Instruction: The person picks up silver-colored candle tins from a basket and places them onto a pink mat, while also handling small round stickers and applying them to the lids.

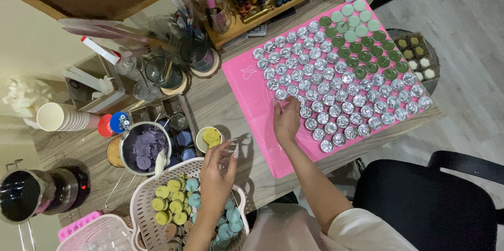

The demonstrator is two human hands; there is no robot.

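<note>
The right hand [286,120] pinches a small silver tin [280,95] on the pink mat [247,80], while the left hand [216,175] apparently grips another tin [231,149] over the white basket [149,190].

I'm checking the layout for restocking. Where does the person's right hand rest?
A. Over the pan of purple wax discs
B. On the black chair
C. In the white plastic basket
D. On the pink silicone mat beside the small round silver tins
D: the right hand lies on the pink silicone mat, fingertips at the small round silver tins.
</note>
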